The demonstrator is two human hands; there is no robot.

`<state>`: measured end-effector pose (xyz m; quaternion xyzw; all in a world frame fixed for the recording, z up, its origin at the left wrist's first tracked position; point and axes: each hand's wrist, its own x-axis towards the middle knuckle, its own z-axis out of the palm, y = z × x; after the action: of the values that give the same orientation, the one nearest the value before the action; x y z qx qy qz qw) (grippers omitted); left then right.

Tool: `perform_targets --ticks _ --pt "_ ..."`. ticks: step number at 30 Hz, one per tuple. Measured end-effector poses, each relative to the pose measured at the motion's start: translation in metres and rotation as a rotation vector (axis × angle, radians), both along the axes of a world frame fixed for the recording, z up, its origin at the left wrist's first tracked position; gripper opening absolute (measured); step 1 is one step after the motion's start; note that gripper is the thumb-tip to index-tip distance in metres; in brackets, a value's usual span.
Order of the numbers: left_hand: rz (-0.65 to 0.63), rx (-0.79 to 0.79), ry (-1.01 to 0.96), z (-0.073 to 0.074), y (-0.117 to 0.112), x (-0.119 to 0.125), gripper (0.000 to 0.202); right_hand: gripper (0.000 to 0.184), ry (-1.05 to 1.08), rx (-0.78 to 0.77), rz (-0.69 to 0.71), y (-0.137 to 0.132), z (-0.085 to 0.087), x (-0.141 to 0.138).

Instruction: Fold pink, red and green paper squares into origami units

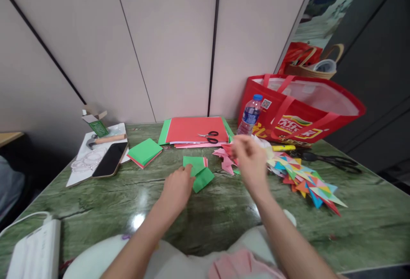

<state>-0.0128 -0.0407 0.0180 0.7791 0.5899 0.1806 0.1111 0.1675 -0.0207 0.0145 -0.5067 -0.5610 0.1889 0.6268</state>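
My left hand (179,183) is closed at the near left edge of small green paper sheets (194,164), with pink layers showing at their right side. Overlapping them is another green piece (203,180), turned at an angle. My right hand (251,159) is raised over the table to the right, blurred by motion, its fingers bent; I cannot tell whether anything is in them. Just left of it lie folded pink paper pieces (226,162). A long stack of multicoloured folded paper points (307,178) lies to its right.
Black-handled scissors (211,137) rest on red paper sheets (195,128) at the back. A green paper stack (144,151), phone (110,159) and hammer (107,139) are left. A water bottle (250,116) stands before a red bag (297,108). Nearby lies a yellow marker (283,148).
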Motion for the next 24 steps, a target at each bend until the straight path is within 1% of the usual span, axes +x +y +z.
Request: perform_targets --ticks 1,2,3,4,6,8,10,12,16,18,20,21,22,24 --pt "0.005 -0.103 0.156 -0.004 0.010 0.000 0.021 0.017 -0.073 -0.051 0.066 0.007 -0.007 -0.007" --pt "0.035 -0.145 0.209 -0.009 0.019 0.000 0.023 0.015 -0.170 -0.115 0.136 0.013 -0.015 -0.015" --pt "0.057 -0.181 0.221 -0.016 0.028 -0.001 0.025 0.014 -0.290 -0.185 0.219 0.020 -0.024 -0.022" --pt "0.068 -0.211 0.213 -0.023 0.037 -0.002 0.025 0.015 -0.391 -0.242 0.252 0.026 -0.034 -0.027" --pt "0.082 -0.249 0.211 -0.038 0.051 -0.005 0.024 0.019 -0.547 -0.306 0.281 0.036 -0.052 -0.034" --pt "0.090 -0.273 0.209 -0.050 0.063 -0.009 0.024 0.020 -0.589 -0.351 0.269 0.043 -0.066 -0.034" --pt "0.100 -0.286 0.206 -0.057 0.070 -0.011 0.028 0.018 -0.548 -0.397 0.256 0.048 -0.076 -0.032" --pt "0.115 -0.304 0.198 -0.058 0.074 -0.012 0.030 0.017 -0.470 -0.444 0.266 0.052 -0.082 -0.032" --pt "0.141 -0.376 0.181 -0.051 0.076 -0.009 0.022 0.015 -0.293 -0.538 0.335 0.057 -0.090 -0.034" --pt "0.139 -0.381 0.143 -0.047 0.078 -0.007 0.019 0.013 -0.183 -0.554 0.383 0.059 -0.091 -0.036" --pt "0.140 -0.354 0.061 -0.044 0.082 -0.006 0.018 0.014 -0.058 -0.531 0.442 0.061 -0.091 -0.036" --pt "0.120 -0.332 -0.009 -0.043 0.084 -0.006 0.018 0.015 -0.001 -0.511 0.469 0.062 -0.091 -0.036" --pt "0.083 -0.330 -0.101 -0.043 0.087 -0.006 0.021 0.016 0.044 -0.493 0.486 0.063 -0.090 -0.036" --pt "0.002 -0.383 -0.336 -0.043 0.091 -0.007 0.031 0.015 0.088 -0.471 0.491 0.064 -0.088 -0.037"
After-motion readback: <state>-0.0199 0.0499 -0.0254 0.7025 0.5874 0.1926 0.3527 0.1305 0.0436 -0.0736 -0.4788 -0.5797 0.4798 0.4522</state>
